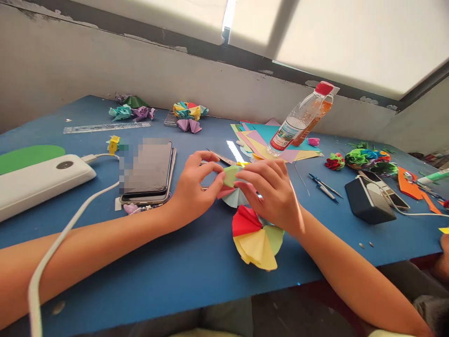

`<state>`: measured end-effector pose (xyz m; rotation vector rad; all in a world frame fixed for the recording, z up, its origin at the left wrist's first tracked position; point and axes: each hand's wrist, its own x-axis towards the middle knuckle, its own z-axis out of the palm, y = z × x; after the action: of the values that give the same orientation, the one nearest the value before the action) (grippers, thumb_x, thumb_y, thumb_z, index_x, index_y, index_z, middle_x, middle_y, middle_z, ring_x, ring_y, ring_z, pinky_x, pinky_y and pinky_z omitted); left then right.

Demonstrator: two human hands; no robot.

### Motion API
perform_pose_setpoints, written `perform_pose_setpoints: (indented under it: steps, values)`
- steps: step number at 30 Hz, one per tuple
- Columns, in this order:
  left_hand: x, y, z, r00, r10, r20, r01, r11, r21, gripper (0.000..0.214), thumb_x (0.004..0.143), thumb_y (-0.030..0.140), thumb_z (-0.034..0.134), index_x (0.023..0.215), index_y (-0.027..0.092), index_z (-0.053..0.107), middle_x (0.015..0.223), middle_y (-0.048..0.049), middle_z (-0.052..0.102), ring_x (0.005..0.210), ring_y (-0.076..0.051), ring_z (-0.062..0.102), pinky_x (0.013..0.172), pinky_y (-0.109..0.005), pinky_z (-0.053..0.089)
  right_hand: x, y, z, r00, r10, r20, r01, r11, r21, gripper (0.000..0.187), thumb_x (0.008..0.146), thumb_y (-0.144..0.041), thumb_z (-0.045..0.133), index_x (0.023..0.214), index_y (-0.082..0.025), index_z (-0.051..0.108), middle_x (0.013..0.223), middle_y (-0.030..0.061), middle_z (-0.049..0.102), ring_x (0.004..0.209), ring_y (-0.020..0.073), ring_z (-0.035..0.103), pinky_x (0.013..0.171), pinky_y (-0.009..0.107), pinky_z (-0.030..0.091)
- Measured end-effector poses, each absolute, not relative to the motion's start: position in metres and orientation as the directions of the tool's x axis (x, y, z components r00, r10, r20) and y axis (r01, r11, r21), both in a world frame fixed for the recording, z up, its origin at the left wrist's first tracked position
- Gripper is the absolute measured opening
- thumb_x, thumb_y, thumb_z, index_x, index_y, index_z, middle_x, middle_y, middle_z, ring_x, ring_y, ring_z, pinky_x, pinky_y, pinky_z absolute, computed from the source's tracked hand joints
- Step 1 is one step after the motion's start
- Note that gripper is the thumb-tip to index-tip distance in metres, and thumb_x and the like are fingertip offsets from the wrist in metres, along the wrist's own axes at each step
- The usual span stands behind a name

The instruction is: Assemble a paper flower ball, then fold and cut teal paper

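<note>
While our left hand (pixel 197 183) pinches a small pale-green paper piece (pixel 230 176), our right hand (pixel 272 191) grips its opposite edge.
Its long axis points sideways.

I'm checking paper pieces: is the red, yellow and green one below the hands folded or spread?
Spread: the paper piece fans out, red, yellow and green sections side by side.

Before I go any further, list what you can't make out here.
All in the head view:
Pale green paper: its right edge, covered by the right hand.
Scissors: handles, partly hidden behind that hand.
Phone: upper left, blurred into blocks.
Bottle label: small print, too small to read.
White power bank: one end, cut off by the left edge.
</note>
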<state>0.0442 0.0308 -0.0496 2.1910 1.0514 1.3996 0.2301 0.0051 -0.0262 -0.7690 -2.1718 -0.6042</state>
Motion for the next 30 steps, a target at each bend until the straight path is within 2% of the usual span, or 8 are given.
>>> perform_pose_setpoints:
  steps: [2, 5, 8, 13, 20, 22, 26, 30]
  values:
    - [0.044, 0.032, -0.048, 0.161, 0.800, 0.578, 0.392, -0.589, 0.707, 0.013, 0.085, 0.029, 0.055, 0.078, 0.020, 0.062, 0.101, -0.0059, 0.055, 0.101, -0.020, 0.056, 0.094, -0.040, 0.047, 0.229, 0.003, -0.026, -0.579, 0.346, 0.739, 0.653, 0.739, 0.166, 0.009, 0.089, -0.016, 0.057, 0.090, -0.023, 0.061, 0.082, 0.0009, 0.068, 0.079, 0.0160, 0.059, 0.073, 0.033, 0.040]
    - [0.044, 0.030, -0.045, 0.104, 0.837, 0.537, 0.353, -0.536, 0.767, 0.015, 0.083, 0.032, 0.056, 0.077, 0.020, 0.062, 0.097, -0.0052, 0.056, 0.100, -0.020, 0.056, 0.093, -0.036, 0.047, 0.228, 0.002, -0.028, -0.606, 0.388, 0.695, 0.652, 0.742, 0.154, 0.004, 0.088, -0.020, 0.059, 0.087, -0.022, 0.062, 0.076, 0.0001, 0.067, 0.075, 0.0158, 0.058, 0.069, 0.032, 0.037]
    - [0.045, 0.024, -0.043, 0.125, 0.880, 0.458, 0.304, -0.473, 0.827, 0.017, 0.081, 0.034, 0.059, 0.074, 0.020, 0.065, 0.099, -0.0053, 0.056, 0.101, -0.020, 0.056, 0.093, -0.036, 0.047, 0.228, 0.005, -0.029, -0.578, 0.424, 0.697, 0.695, 0.703, 0.149, 0.011, 0.088, -0.030, 0.061, 0.089, -0.019, 0.062, 0.071, 0.0010, 0.066, 0.068, 0.0161, 0.057, 0.064, 0.032, 0.035]
    - [0.045, 0.018, -0.039, 0.210, 0.950, 0.230, 0.219, -0.274, 0.936, 0.020, 0.078, 0.036, 0.059, 0.068, 0.021, 0.066, 0.110, -0.0073, 0.055, 0.110, -0.025, 0.054, 0.091, -0.041, 0.048, 0.226, 0.007, -0.031, -0.540, 0.482, 0.690, 0.726, 0.682, 0.091, 0.021, 0.090, -0.029, 0.058, 0.071, -0.019, 0.054, 0.061, -0.0022, 0.060, 0.060, 0.0135, 0.052, 0.066, 0.032, 0.031]
    - [0.041, 0.019, -0.039, 0.311, 0.873, 0.376, 0.229, -0.452, 0.862, 0.018, 0.083, 0.031, 0.055, 0.071, 0.020, 0.064, 0.114, -0.0093, 0.053, 0.115, -0.026, 0.052, 0.093, -0.042, 0.048, 0.225, 0.004, -0.030, -0.574, 0.514, 0.637, 0.658, 0.753, -0.013, 0.006, 0.090, -0.020, 0.053, 0.084, -0.019, 0.056, 0.079, 0.0027, 0.066, 0.072, 0.0149, 0.057, 0.069, 0.031, 0.035]
    - [0.040, 0.018, -0.040, 0.340, 0.857, 0.387, 0.227, -0.474, 0.851, 0.018, 0.085, 0.029, 0.054, 0.073, 0.020, 0.064, 0.115, -0.0098, 0.053, 0.115, -0.026, 0.052, 0.092, -0.042, 0.049, 0.225, 0.004, -0.029, -0.590, 0.507, 0.628, 0.624, 0.780, -0.044, 0.006, 0.090, -0.020, 0.052, 0.085, -0.019, 0.055, 0.081, 0.0039, 0.066, 0.074, 0.0154, 0.056, 0.069, 0.031, 0.036]
    - [0.039, 0.015, -0.041, 0.391, 0.800, 0.455, 0.226, -0.563, 0.795, 0.019, 0.088, 0.026, 0.051, 0.075, 0.019, 0.064, 0.115, -0.0109, 0.054, 0.117, -0.025, 0.051, 0.102, -0.045, 0.042, 0.226, 0.003, -0.027, -0.599, 0.504, 0.622, 0.594, 0.801, -0.077, 0.011, 0.092, -0.016, 0.048, 0.083, -0.020, 0.053, 0.078, 0.0037, 0.063, 0.072, 0.0153, 0.054, 0.069, 0.030, 0.038]
    - [0.039, 0.012, -0.042, 0.416, 0.735, 0.536, 0.229, -0.655, 0.720, 0.015, 0.086, 0.023, 0.054, 0.075, 0.017, 0.063, 0.116, -0.0122, 0.052, 0.120, -0.025, 0.049, 0.106, -0.044, 0.038, 0.227, 0.004, -0.028, -0.599, 0.508, 0.619, 0.577, 0.809, -0.106, 0.010, 0.092, -0.015, 0.047, 0.085, -0.020, 0.051, 0.080, 0.0048, 0.063, 0.074, 0.0161, 0.054, 0.071, 0.030, 0.041]
